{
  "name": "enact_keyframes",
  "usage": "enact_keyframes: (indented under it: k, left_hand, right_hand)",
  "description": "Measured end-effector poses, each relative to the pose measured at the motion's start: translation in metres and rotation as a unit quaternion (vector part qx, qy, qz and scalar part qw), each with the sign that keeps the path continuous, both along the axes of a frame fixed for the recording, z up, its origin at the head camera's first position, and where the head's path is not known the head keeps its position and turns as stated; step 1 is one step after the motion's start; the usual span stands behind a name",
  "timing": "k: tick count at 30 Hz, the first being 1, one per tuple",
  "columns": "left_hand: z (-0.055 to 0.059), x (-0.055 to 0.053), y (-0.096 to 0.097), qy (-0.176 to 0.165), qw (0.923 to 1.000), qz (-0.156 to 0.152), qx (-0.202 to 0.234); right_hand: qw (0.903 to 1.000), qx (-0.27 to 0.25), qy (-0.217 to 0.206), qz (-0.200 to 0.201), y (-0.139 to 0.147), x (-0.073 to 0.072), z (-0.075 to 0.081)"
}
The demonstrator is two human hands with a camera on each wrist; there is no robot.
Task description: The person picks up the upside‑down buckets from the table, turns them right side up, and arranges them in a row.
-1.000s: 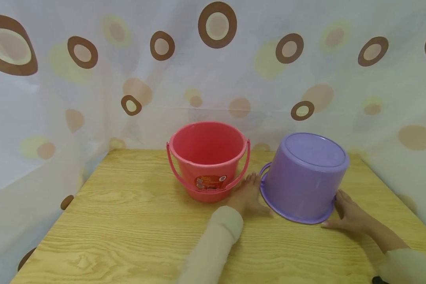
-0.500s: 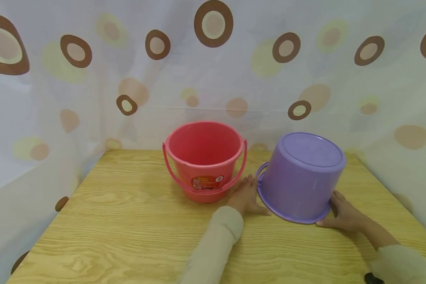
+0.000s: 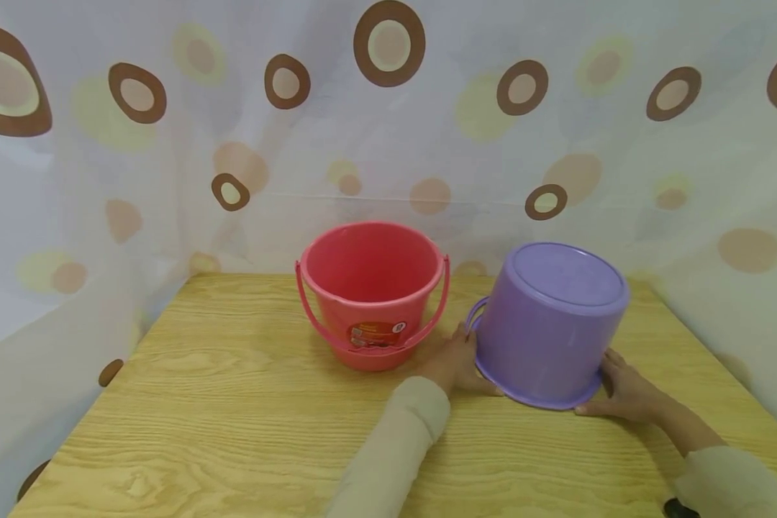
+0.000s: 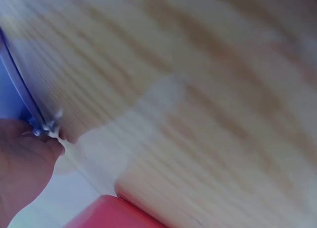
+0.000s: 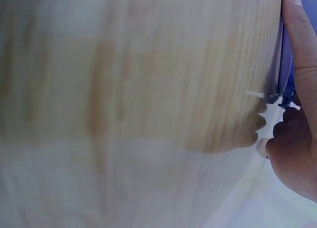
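An upside-down purple bucket (image 3: 550, 331) rests rim-down on the wooden table, its base facing up. My left hand (image 3: 456, 363) holds the left of its rim, beside the purple handle (image 3: 475, 311). In the left wrist view, the fingers of the left hand (image 4: 25, 161) meet the rim by a handle joint. On the opposite side, my right hand (image 3: 628, 392) grips the rim. The right wrist view has the thumb of this hand (image 5: 299, 114) along the rim and the fingers bent near the other handle joint. The bucket hides some fingertips.
Left of the purple bucket stands an upright red bucket (image 3: 372, 309), its handle (image 3: 320, 324) hanging down in front. My left hand is close to its right side. A patterned sheet (image 3: 362, 144) hangs behind the wooden table (image 3: 233, 432) and along its sides.
My left hand has moved right, from beside the purple bucket onto its rim. The right hand stays at the rim. The head view has shifted slightly; both buckets stay put.
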State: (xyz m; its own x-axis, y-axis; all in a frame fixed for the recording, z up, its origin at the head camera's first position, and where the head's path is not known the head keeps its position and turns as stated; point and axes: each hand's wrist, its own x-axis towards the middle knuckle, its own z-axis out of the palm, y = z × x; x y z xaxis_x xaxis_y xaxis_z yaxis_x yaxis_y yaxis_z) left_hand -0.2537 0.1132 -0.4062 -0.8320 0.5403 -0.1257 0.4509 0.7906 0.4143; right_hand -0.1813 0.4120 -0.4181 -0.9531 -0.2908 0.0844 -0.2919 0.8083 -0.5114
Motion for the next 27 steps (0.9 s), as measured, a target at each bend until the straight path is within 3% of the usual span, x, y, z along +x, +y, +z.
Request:
enact_keyframes:
  k: [4, 11, 17, 27]
  left_hand:
    - [0.001, 0.005, 0.003, -0.031, 0.9990, 0.017, 0.026]
    - [0.003, 0.009, 0.009, 0.004, 0.9995, 0.018, -0.025]
    - [0.005, 0.008, 0.009, 0.027, 0.9993, 0.012, -0.023]
    - [0.005, 0.006, 0.009, 0.018, 0.9996, 0.020, 0.005]
  right_hand:
    - [0.9997, 0.013, 0.021, 0.002, -0.001, 0.003, 0.000]
    - [0.9982, 0.045, 0.041, 0.002, -0.004, 0.002, 0.000]
    - [0.9961, 0.067, 0.056, -0.004, -0.007, 0.000, 0.002]
    - [0.9955, 0.074, 0.046, -0.038, -0.011, 0.005, 0.006]
